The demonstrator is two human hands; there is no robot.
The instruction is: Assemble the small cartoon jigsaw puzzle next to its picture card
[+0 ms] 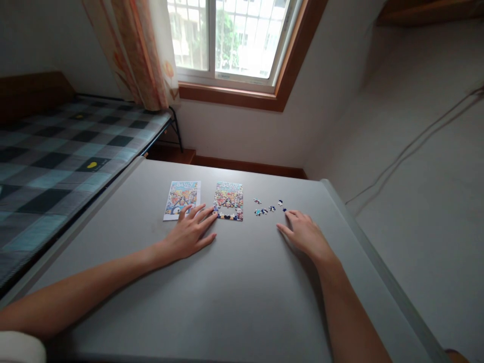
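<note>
The puzzle (229, 190), with a hole low down, lies mid-frame on the gray counter (234, 287). The left hand (191, 231) has a wide grip, fingers over the picture card (183, 193) and puzzle's edge. Right of middle, the right hand (305, 233) has its thumb and finger apart, one fingertip at a dark piece (285, 209).

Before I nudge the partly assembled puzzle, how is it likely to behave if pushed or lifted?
The partly assembled puzzle looks thin and finely pieced together, so lifting one edge would probably make it sag or separate. Its lower half has an unfilled opening, so it may give way there first. Flat on the smooth-looking table, it would likely slide rather than tip.
</note>
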